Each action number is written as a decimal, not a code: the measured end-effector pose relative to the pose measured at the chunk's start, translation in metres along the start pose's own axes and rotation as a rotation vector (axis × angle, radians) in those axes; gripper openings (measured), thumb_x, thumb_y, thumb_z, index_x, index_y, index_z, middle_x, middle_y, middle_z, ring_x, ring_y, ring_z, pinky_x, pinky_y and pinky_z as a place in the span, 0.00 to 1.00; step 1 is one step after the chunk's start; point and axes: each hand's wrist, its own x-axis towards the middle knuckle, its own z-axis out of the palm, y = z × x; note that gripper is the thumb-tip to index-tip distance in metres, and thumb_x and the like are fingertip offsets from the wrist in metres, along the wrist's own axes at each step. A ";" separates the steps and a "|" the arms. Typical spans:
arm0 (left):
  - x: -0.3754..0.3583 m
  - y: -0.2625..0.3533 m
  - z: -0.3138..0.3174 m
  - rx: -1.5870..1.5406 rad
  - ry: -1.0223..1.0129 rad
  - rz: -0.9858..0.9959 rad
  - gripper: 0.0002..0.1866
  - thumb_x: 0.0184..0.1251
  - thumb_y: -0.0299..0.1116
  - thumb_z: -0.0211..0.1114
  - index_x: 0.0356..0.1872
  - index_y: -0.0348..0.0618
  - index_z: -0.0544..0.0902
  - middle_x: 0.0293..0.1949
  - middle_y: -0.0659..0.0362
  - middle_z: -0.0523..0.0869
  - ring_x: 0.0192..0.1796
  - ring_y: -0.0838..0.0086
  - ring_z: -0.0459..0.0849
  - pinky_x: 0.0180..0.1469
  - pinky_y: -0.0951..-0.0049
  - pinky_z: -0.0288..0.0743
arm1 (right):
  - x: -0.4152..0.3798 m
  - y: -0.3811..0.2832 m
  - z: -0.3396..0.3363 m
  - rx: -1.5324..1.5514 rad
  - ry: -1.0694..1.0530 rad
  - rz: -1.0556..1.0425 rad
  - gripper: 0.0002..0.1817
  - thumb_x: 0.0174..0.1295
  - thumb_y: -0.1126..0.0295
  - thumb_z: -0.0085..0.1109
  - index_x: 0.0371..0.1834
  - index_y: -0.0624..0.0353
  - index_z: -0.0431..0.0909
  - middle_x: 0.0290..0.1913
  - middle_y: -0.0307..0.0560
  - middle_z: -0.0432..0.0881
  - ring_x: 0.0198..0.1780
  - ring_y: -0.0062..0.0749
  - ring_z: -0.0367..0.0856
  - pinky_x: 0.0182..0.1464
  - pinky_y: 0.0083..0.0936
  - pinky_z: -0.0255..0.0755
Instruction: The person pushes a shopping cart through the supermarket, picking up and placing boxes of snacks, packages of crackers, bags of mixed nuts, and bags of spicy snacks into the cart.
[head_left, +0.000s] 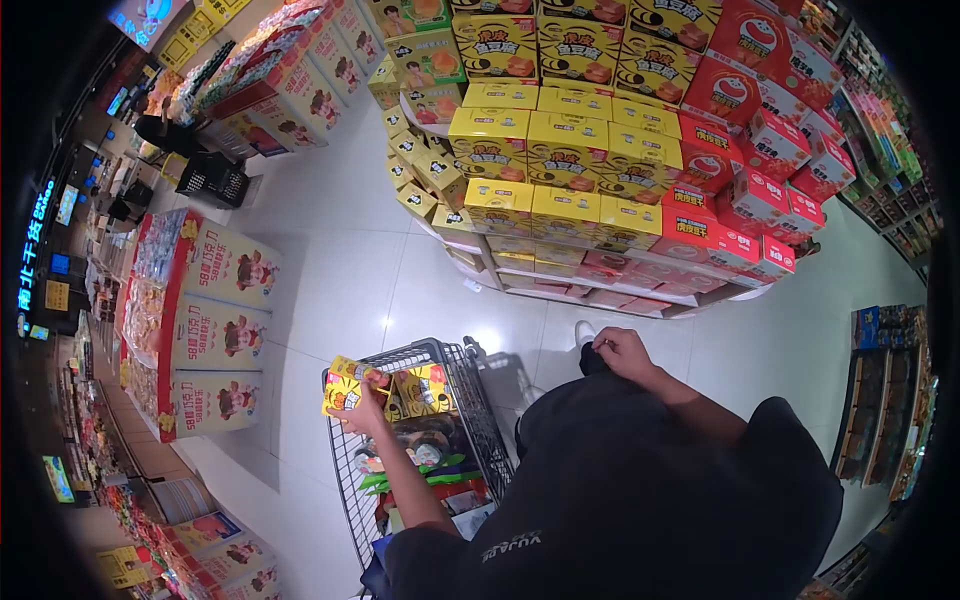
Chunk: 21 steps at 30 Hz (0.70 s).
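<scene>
My left hand [364, 410] is closed around a yellow box [346, 372] with black lettering, over the far end of a shopping cart [338, 470]. A similar yellow box [428, 388] lies in the cart beside it. Nearer me in the cart are dark round-topped packages [425, 448] and a green-edged packet [455, 470], partly hidden by my forearm. My right hand [622, 353] hangs in front of my body, away from the cart. Its fingers are loosely bent and a little apart, and I see nothing in them.
A tiered display of yellow boxes [568, 145] and red boxes [760, 145] stands ahead. Snack bins with printed panels [225, 335] line the left side, with a black basket [213, 180] beyond. A shelf rack [882, 400] is at the right. Pale tiled floor [340, 260] runs between.
</scene>
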 end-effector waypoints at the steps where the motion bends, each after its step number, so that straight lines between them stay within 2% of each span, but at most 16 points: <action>1: -0.008 0.010 -0.004 -0.063 0.022 0.122 0.66 0.39 0.53 0.80 0.77 0.49 0.47 0.61 0.34 0.62 0.61 0.46 0.69 0.62 0.57 0.69 | 0.008 0.002 0.001 0.022 0.001 -0.005 0.06 0.56 0.73 0.55 0.32 0.59 0.82 0.29 0.50 0.83 0.28 0.41 0.82 0.33 0.32 0.75; 3: -0.039 0.047 -0.001 -0.143 0.008 0.292 0.65 0.40 0.50 0.83 0.76 0.42 0.49 0.60 0.35 0.62 0.61 0.47 0.69 0.64 0.58 0.68 | 0.027 0.003 0.001 0.056 -0.062 -0.040 0.06 0.56 0.73 0.55 0.32 0.59 0.82 0.29 0.49 0.83 0.29 0.40 0.82 0.34 0.32 0.75; 4: -0.073 0.081 -0.009 -0.207 -0.038 0.392 0.61 0.44 0.48 0.81 0.76 0.43 0.51 0.62 0.33 0.62 0.62 0.46 0.68 0.66 0.58 0.65 | 0.036 0.003 0.002 0.064 -0.085 -0.068 0.06 0.55 0.73 0.54 0.31 0.59 0.82 0.30 0.48 0.84 0.29 0.40 0.83 0.33 0.32 0.75; 5: -0.089 0.101 -0.001 -0.291 -0.045 0.537 0.60 0.45 0.45 0.82 0.75 0.41 0.51 0.63 0.36 0.62 0.62 0.48 0.68 0.67 0.57 0.63 | 0.044 0.003 0.002 0.077 -0.082 -0.079 0.06 0.55 0.73 0.54 0.31 0.59 0.82 0.30 0.48 0.84 0.29 0.40 0.83 0.33 0.32 0.75; 6: -0.111 0.129 0.000 -0.323 -0.116 0.523 0.59 0.46 0.44 0.82 0.76 0.41 0.51 0.64 0.37 0.61 0.64 0.50 0.67 0.68 0.56 0.62 | 0.052 0.002 0.000 0.080 -0.109 -0.127 0.06 0.55 0.73 0.54 0.31 0.59 0.82 0.30 0.48 0.84 0.29 0.39 0.83 0.33 0.32 0.75; 8: -0.159 0.185 0.006 -0.552 -0.230 0.684 0.63 0.42 0.41 0.83 0.76 0.41 0.47 0.65 0.38 0.55 0.67 0.48 0.63 0.70 0.53 0.58 | 0.064 0.003 -0.007 0.074 -0.150 -0.189 0.06 0.55 0.74 0.54 0.31 0.59 0.82 0.30 0.48 0.84 0.30 0.40 0.83 0.33 0.33 0.74; 10: -0.197 0.237 0.011 -0.576 -0.296 0.845 0.65 0.40 0.40 0.83 0.76 0.43 0.45 0.64 0.39 0.55 0.68 0.48 0.60 0.71 0.50 0.55 | 0.073 0.010 -0.021 0.070 -0.166 -0.179 0.06 0.55 0.74 0.55 0.31 0.59 0.82 0.30 0.48 0.84 0.30 0.40 0.83 0.33 0.33 0.75; 14: -0.258 0.331 0.038 -0.549 -0.311 1.118 0.69 0.37 0.43 0.85 0.75 0.42 0.40 0.66 0.42 0.52 0.68 0.49 0.58 0.70 0.53 0.57 | 0.082 0.030 -0.047 0.099 -0.104 -0.137 0.06 0.55 0.73 0.56 0.32 0.59 0.83 0.29 0.48 0.84 0.29 0.37 0.83 0.33 0.31 0.75; 17: -0.289 0.383 0.069 -0.587 -0.348 1.197 0.69 0.37 0.44 0.85 0.75 0.42 0.41 0.64 0.40 0.52 0.66 0.49 0.59 0.68 0.54 0.60 | 0.082 0.047 -0.071 0.131 -0.050 -0.076 0.06 0.56 0.72 0.57 0.32 0.59 0.83 0.30 0.48 0.85 0.28 0.36 0.82 0.33 0.30 0.75; 21: -0.309 0.414 0.118 -0.587 -0.354 1.226 0.69 0.37 0.44 0.85 0.75 0.43 0.41 0.64 0.39 0.51 0.66 0.48 0.60 0.68 0.54 0.60 | 0.072 0.068 -0.100 0.139 0.043 0.003 0.06 0.56 0.72 0.58 0.32 0.59 0.83 0.29 0.48 0.85 0.27 0.35 0.82 0.32 0.30 0.75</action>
